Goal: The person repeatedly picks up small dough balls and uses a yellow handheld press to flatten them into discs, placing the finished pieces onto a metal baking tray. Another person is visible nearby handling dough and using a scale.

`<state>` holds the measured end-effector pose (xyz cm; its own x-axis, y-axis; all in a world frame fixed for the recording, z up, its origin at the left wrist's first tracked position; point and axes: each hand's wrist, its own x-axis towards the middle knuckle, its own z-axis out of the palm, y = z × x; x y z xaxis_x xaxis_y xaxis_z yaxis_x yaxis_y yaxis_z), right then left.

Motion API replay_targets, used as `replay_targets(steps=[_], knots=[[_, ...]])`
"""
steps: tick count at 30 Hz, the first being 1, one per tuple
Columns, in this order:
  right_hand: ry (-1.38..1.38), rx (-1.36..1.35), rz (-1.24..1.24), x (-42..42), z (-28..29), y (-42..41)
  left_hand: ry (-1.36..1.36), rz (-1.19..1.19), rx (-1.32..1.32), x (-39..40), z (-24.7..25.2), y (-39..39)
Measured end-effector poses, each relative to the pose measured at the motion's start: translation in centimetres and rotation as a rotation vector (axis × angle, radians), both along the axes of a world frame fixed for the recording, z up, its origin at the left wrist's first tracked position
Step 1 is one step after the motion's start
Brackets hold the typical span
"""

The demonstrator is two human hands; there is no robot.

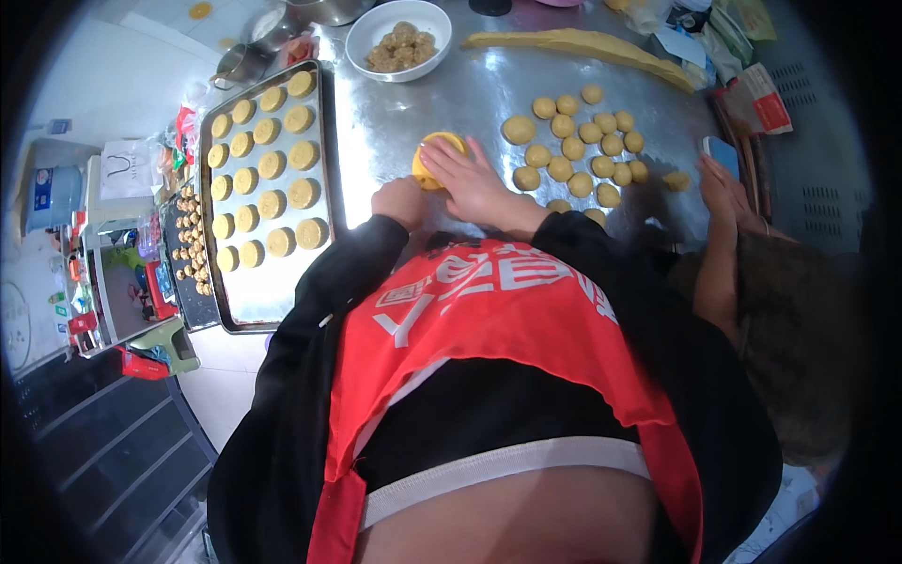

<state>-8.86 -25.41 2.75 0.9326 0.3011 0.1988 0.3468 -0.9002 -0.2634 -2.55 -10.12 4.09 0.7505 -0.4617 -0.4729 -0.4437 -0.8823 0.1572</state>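
On the metal worktop [394, 113] lies a yellow mooncake mold [440, 149], its far side visible beyond my fingers. My right hand [465, 180] rests flat over the mold, fingers extended. My left hand [400, 202] is closed around what looks like the mold's handle; its palm side is hidden. To the right are several dough balls [560, 168], some partly behind my right forearm. At the left, a baking tray [328, 141] holds rows of round patterned pastries [271, 165].
A white bowl of filling balls [400, 49] stands at the back, beside a long dough strip [585, 46]. Another person's hands [729, 190] are at the right edge, near a blue object [720, 154]. Pots and a black tray of small balls [190, 233] are at the left.
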Motion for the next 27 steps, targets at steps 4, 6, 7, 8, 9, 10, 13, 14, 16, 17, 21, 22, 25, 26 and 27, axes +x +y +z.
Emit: replay_targets(steps=[4, 6, 7, 8, 9, 10, 13, 14, 16, 17, 21, 22, 25, 26, 27], knots=[[0.039, 0.116, 0.034, 0.6, 0.2, 0.1, -0.011, 0.076, -0.045, 0.9, -1.5, -0.5], [0.055, 0.228, -0.037, 0.1, 0.5, 0.4, -0.063, 0.077, -0.087, 0.9, -1.7, -0.4], [0.064, 0.281, -0.058, -0.1, 0.9, 0.6, -0.067, 0.103, -0.123, 0.9, -2.0, -0.1], [0.018, 0.349, -0.101, -0.2, 1.3, 0.6, -0.074, 0.134, -0.158, 1.0, -2.8, 0.3], [-0.035, 0.466, -0.144, -0.4, 1.5, 0.3, -0.081, 0.169, -0.195, 1.1, -3.0, 0.9], [-0.082, 0.586, -0.190, -0.6, 1.4, 0.1, -0.057, 0.196, -0.237, 0.8, -1.8, 1.3], [-0.126, 0.723, -0.295, -0.9, 3.0, 0.5, 0.068, 0.333, -0.580, -0.5, 2.4, 4.6], [-0.017, 0.871, -0.309, -0.6, 2.3, 0.6, 0.044, 0.359, -0.830, -1.0, 2.6, 6.4], [0.291, 1.026, -0.207, 0.6, 2.5, 2.4, 0.097, 0.516, -1.336, -2.2, 4.0, 9.2], [0.483, 1.029, -0.090, 1.4, 3.2, 3.8, 0.377, 0.705, -1.494, -2.6, 5.7, 10.9], [1.312, 1.052, 0.158, 4.2, 7.5, 14.1, 0.516, 0.944, -1.828, -2.8, 6.0, 18.0], [1.334, 0.958, 0.225, 4.9, 8.0, 16.7, 0.506, 0.887, -1.957, -2.8, 5.6, 19.9], [1.349, 0.745, 0.358, 7.0, 8.2, 24.1, 0.475, 0.863, -2.186, -2.5, 3.1, 25.0], [1.326, 0.725, 0.365, 7.6, 7.9, 26.2, 0.384, 0.973, -2.191, -2.4, 2.6, 26.5], [1.299, 0.709, 0.364, 8.0, 7.6, 28.3, 0.306, 1.078, -2.191, -2.2, 2.2, 28.0]])
